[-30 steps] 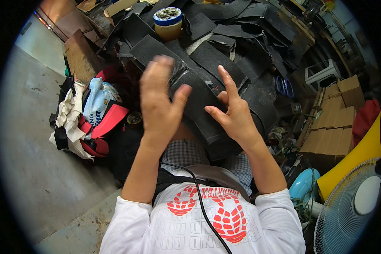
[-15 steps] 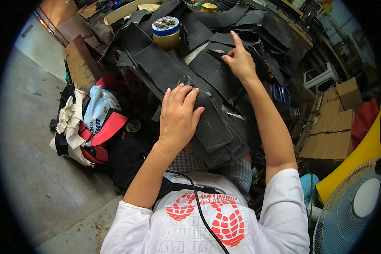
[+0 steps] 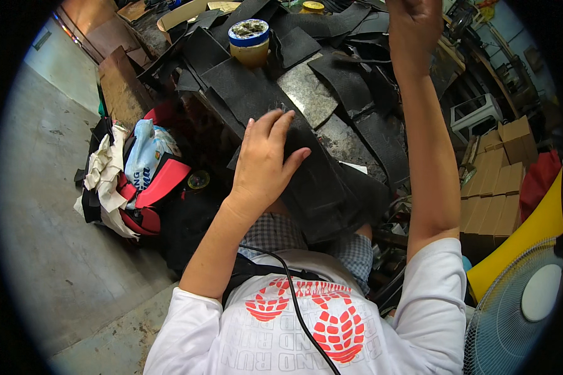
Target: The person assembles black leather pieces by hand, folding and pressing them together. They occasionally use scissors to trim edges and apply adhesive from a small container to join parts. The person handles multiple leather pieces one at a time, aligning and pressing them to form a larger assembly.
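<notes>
Several flat, grainy black strips (image 3: pixel 313 187) lie beneath the left hand (image 3: pixel 264 153), grip spread; right hand's (image 3: pixel 417 34) grip unclear.

Uneven light, black fisheye rim, bent edges, sheen on slab (image 3: pixel 308 90)

- Upper centre: jar (image 3: pixel 250 54) stands in the way.
- Centre: free passage over grey slab (image 3: pixel 308 92), beside left hand (image 3: pixel 263 156).
- Right: forearm (image 3: pixel 433 144), cartons (image 3: pixel 491 209) block.
</notes>
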Available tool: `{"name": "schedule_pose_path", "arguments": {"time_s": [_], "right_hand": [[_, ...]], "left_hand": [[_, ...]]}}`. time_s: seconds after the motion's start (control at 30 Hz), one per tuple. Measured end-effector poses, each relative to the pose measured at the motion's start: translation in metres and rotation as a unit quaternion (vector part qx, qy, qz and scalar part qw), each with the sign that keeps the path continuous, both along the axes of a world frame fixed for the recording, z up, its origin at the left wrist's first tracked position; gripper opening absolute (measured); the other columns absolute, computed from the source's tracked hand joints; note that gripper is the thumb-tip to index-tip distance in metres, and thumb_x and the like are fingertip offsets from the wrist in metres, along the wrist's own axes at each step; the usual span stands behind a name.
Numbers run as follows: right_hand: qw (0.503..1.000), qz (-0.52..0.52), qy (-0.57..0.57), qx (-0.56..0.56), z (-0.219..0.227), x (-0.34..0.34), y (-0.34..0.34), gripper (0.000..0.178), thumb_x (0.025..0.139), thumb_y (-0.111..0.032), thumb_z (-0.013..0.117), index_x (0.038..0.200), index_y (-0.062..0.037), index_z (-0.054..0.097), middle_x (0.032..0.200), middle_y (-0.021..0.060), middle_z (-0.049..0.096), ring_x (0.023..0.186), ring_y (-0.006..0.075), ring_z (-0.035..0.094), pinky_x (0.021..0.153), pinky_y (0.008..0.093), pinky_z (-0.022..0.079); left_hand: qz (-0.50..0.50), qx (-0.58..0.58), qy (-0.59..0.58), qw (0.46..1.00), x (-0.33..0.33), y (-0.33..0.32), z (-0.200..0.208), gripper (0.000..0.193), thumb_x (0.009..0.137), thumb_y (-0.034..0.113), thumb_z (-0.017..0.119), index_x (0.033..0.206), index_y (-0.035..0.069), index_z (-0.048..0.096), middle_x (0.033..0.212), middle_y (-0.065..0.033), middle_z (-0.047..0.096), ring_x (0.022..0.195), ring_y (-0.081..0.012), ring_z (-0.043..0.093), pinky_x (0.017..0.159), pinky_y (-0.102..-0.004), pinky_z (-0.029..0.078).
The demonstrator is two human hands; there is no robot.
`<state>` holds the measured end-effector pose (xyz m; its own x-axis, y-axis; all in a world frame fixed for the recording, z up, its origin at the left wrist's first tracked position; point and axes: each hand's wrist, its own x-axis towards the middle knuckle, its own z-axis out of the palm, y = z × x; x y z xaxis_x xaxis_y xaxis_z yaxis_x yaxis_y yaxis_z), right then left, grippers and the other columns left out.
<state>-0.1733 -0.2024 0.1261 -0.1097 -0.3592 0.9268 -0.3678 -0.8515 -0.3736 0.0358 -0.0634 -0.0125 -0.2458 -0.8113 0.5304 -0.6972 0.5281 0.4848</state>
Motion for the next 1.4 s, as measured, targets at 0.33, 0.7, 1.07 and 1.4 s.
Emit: {"name": "schedule_pose_path", "arguments": {"time_s": [0.33, 0.7, 1.07, 1.4], "right_hand": [[0.934, 0.151, 0.053, 0.318, -0.055, 0.019, 0.156, 0.082, 0.081, 0.011, 0.063, 0.152, -0.0112, 0.032, 0.094, 0.0038, 0.064, 0.081, 0.0056, 0.06, 0.074, 0.0197, 0.051], [0.828, 0.254, -0.207, 0.455, -0.096, 0.012, 0.196, 0.074, 0.084, 0.005, 0.068, 0.149, -0.0065, 0.034, 0.097, 0.003, 0.063, 0.09, 0.0067, 0.061, 0.08, 0.0212, 0.052], [0.789, 0.28, -0.281, 0.469, -0.097, 0.014, 0.198, 0.07, 0.083, 0.005, 0.07, 0.144, -0.0042, 0.036, 0.098, 0.007, 0.066, 0.091, 0.011, 0.065, 0.085, 0.0229, 0.054], [0.777, 0.304, -0.31, 0.455, -0.105, 0.014, 0.2, 0.078, 0.076, 0.012, 0.067, 0.144, -0.0033, 0.034, 0.099, 0.0089, 0.068, 0.093, 0.0135, 0.067, 0.088, 0.0267, 0.054]], "left_hand": [[-0.288, 0.291, 0.506, 0.759, -0.008, 0.033, 0.031, 0.078, 0.076, 0.044, 0.083, 0.128, -0.005, 0.052, 0.126, -0.0126, 0.056, 0.118, -0.0203, 0.054, 0.103, -0.0328, 0.042], [-0.212, 0.394, 0.566, 0.692, -0.03, 0.045, 0.036, 0.023, 0.087, 0.007, 0.072, 0.108, -0.001, 0.066, 0.099, -0.0071, 0.071, 0.088, -0.0117, 0.067, 0.08, -0.0259, 0.055], [-0.213, 0.413, 0.603, 0.648, -0.022, 0.044, 0.024, 0.024, 0.085, 0.003, 0.067, 0.109, 0.0, 0.065, 0.101, -0.0073, 0.071, 0.091, -0.0123, 0.067, 0.085, -0.0262, 0.054], [-0.222, 0.438, 0.608, 0.625, -0.019, 0.042, 0.02, 0.022, 0.084, 0.002, 0.066, 0.105, -0.002, 0.067, 0.096, -0.0076, 0.071, 0.085, -0.0119, 0.068, 0.08, -0.0251, 0.055]]}}
